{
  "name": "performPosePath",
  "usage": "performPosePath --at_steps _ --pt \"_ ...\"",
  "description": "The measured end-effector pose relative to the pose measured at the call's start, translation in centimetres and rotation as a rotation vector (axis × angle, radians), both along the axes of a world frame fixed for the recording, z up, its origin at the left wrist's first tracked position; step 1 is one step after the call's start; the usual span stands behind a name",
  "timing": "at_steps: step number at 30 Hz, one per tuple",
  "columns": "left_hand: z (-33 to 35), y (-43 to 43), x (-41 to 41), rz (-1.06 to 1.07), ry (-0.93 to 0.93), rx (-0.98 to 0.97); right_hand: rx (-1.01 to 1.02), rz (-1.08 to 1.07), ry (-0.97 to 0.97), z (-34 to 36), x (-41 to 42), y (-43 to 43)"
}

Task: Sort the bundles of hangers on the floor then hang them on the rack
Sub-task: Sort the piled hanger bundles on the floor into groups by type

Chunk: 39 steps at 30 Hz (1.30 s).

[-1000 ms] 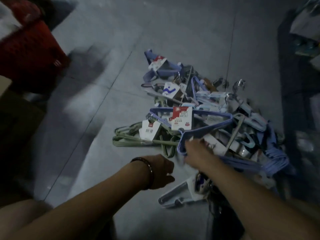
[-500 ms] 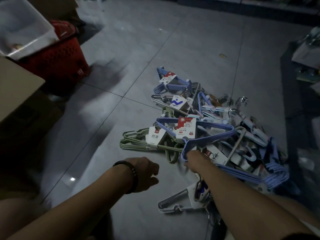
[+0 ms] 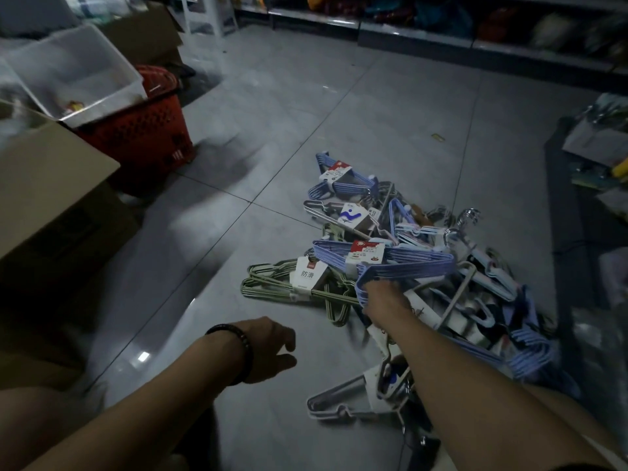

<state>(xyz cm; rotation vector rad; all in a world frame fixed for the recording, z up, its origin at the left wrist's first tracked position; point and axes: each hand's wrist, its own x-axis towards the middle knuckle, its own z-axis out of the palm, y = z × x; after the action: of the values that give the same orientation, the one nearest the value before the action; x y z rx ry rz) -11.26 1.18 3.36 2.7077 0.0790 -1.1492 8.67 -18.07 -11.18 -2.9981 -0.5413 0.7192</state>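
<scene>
A heap of hanger bundles (image 3: 441, 266) lies on the grey tiled floor, right of centre. My right hand (image 3: 384, 299) grips the near corner of a blue bundle (image 3: 407, 263) with a red and white label, on top of the heap. A green bundle (image 3: 292, 287) with a white label lies flat at the heap's left edge. A white bundle (image 3: 343, 399) lies nearest me, under my right forearm. Another blue bundle (image 3: 339, 181) sits at the far end. My left hand (image 3: 272, 348), with a dark bracelet at the wrist, hovers over bare floor, fingers loosely curled and empty.
A red shopping basket (image 3: 142, 134) carrying a clear plastic bin (image 3: 74, 69) stands at the left. A cardboard box (image 3: 44, 185) is in front of it. Store shelves (image 3: 441, 32) run along the back, and dark clutter (image 3: 594, 147) lines the right side.
The view has tilted up, showing the shelves and bin. My right hand keeps its hold on the blue bundle's corner. My left hand has drifted a little left.
</scene>
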Motion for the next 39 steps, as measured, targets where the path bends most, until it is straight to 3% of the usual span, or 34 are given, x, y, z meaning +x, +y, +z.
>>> performPosePath --at_steps 3,8,10,13,16,20,26,31,35,39 --pt "0.0 -0.6 0.6 0.019 -0.054 -0.037 0.312 -0.021 -0.005 2.2 0.0 -0.3" --pt "-0.1 -0.9 2.0 0.175 -0.272 -0.223 0.425 0.072 -0.178 6.3 -1.9 0.0" --pt "0.2 -0.7 2.7 0.424 -0.352 -0.418 0.506 0.118 -0.247 8.5 -3.4 0.7" --pt "2.1 -0.9 3.6 0.926 -0.304 -0.839 0.669 0.239 -0.484 12.0 -6.7 2.4" --pt "3.9 -0.2 4.3 1.125 -0.362 -1.077 0.791 0.404 -0.587 13.4 -10.8 4.4" --pt "5.0 2.3 1.7 1.100 -0.540 -1.044 0.795 0.515 -0.668 13.5 -14.0 6.2" --pt "4.1 6.4 -4.3 1.079 -0.506 -1.114 0.707 0.763 -0.644 13.5 -18.6 11.3" --pt "4.0 10.5 -7.2 1.077 -0.476 -0.991 0.665 0.785 -0.493 16.5 -21.9 12.8" --pt "4.3 14.1 -9.0 1.041 -0.450 -0.858 0.755 0.558 -0.595 21.3 -18.8 14.3" --pt "4.4 15.5 -9.8 1.091 -0.461 -0.814 0.669 0.217 -0.351 24.0 -12.6 17.9"
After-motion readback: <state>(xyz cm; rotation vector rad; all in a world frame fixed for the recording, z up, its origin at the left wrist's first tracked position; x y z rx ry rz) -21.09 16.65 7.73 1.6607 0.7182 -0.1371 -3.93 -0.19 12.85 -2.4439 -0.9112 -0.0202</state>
